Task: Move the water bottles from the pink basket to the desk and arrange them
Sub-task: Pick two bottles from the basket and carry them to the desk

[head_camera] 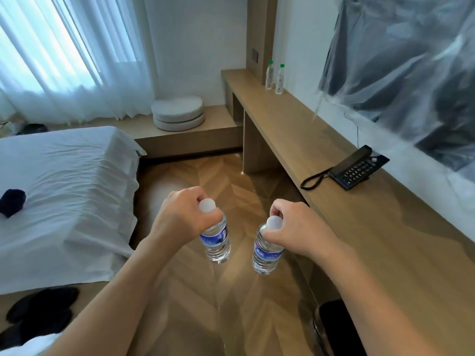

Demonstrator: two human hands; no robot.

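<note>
My left hand (185,214) grips a clear water bottle (216,242) with a blue label by its neck, white cap up. My right hand (295,227) holds a second blue-labelled water bottle (266,253) the same way. Both bottles hang over the wooden floor, left of the long wooden desk (359,219). Two green-capped bottles (275,77) stand upright at the desk's far end against the wall. The pink basket is not in view.
A black telephone (354,168) lies on the desk near the wall. A plastic-covered screen (411,73) hangs above it. A white-sheeted bed (64,196) is at left, round cushions (178,115) on a low bench behind, dark slippers (41,312) at lower left.
</note>
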